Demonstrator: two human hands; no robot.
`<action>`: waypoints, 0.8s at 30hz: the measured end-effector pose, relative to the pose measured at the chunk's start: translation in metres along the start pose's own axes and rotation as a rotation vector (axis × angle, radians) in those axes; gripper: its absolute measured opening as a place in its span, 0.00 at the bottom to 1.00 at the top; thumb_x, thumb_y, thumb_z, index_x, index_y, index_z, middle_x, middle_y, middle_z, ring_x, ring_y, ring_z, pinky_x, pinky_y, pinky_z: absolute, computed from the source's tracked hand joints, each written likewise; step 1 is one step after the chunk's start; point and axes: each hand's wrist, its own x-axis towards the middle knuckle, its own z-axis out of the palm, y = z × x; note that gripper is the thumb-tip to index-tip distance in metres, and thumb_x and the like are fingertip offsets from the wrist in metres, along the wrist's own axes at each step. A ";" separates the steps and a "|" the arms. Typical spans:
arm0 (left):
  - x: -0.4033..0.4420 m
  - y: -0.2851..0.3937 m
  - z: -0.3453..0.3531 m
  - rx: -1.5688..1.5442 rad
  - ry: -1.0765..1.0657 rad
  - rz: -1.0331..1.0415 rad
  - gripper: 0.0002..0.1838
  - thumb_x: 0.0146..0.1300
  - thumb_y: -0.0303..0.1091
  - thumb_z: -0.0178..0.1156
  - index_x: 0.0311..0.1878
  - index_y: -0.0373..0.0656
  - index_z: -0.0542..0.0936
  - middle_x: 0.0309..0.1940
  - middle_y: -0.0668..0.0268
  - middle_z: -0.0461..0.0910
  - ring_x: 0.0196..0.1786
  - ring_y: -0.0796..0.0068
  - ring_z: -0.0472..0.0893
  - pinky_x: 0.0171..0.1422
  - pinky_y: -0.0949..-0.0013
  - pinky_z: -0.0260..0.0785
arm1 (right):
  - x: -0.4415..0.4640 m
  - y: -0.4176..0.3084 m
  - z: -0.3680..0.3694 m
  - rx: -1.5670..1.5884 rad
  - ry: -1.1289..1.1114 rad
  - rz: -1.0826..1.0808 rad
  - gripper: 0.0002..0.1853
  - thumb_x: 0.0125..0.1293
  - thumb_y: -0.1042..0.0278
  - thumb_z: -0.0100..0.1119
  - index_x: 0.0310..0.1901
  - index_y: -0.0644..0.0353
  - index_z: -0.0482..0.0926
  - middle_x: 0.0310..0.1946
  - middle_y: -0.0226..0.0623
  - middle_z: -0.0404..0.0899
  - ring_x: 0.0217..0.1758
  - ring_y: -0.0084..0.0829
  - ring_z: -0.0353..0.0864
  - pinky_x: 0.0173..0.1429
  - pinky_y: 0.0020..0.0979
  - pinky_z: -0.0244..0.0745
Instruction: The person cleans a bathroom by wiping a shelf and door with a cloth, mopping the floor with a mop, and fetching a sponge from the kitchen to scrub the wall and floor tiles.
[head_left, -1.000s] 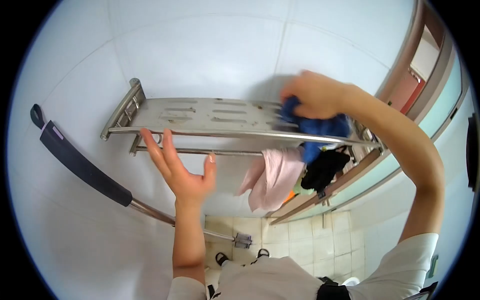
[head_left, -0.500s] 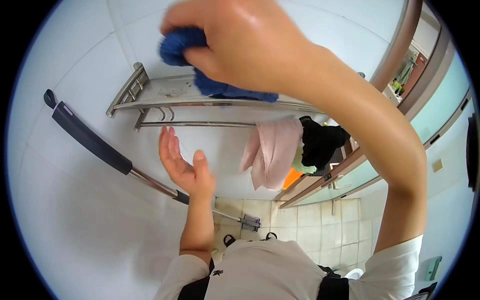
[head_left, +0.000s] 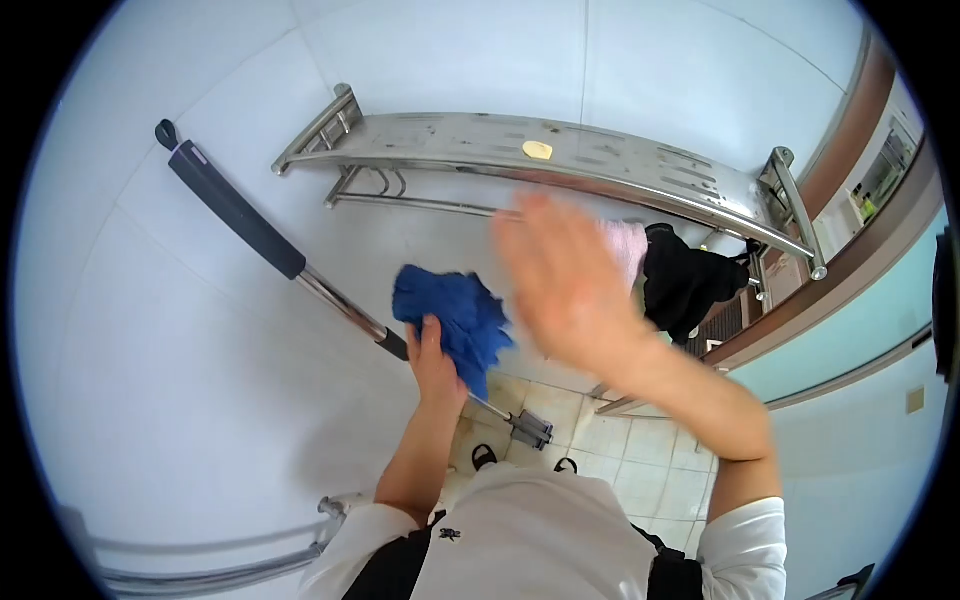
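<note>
The left arm reaches up, and its hand [head_left: 437, 370] pinches the blue cloth [head_left: 458, 315], thumb on top, below the metal shelf [head_left: 450, 140]. The right arm bends at the elbow, its blurry hand [head_left: 570, 290] lifted in front of the pink towel [head_left: 627, 246]. Its fingers [head_left: 535, 225] point up, straight and loose, and I can't see anything in them.

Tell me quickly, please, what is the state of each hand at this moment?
Left hand: closed, holding the blue cloth.
Right hand: open, blurred, with fingers extended; no object shows in it.
</note>
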 end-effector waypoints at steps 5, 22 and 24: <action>0.031 -0.015 0.017 0.282 -0.039 0.530 0.33 0.68 0.32 0.60 0.71 0.38 0.57 0.59 0.58 0.71 0.58 0.66 0.75 0.64 0.63 0.69 | -0.056 0.084 -0.032 -0.335 -0.151 0.090 0.11 0.55 0.63 0.63 0.39 0.55 0.76 0.31 0.30 0.76 0.40 0.33 0.78 0.46 0.39 0.70; 0.085 -0.050 0.120 1.083 -0.087 1.319 0.33 0.42 0.45 0.72 0.52 0.43 0.73 0.50 0.55 0.70 0.51 0.52 0.71 0.63 0.41 0.56 | -0.116 0.119 -0.075 -0.347 -0.141 0.146 0.18 0.55 0.70 0.62 0.48 0.66 0.76 0.43 0.50 0.76 0.47 0.53 0.73 0.55 0.51 0.68; 0.135 -0.029 0.077 1.039 0.215 1.439 0.31 0.46 0.35 0.71 0.54 0.38 0.71 0.49 0.56 0.69 0.49 0.58 0.71 0.62 0.51 0.62 | -0.114 0.117 -0.072 -0.344 -0.123 0.147 0.17 0.56 0.70 0.61 0.48 0.66 0.76 0.43 0.50 0.76 0.47 0.53 0.74 0.55 0.50 0.68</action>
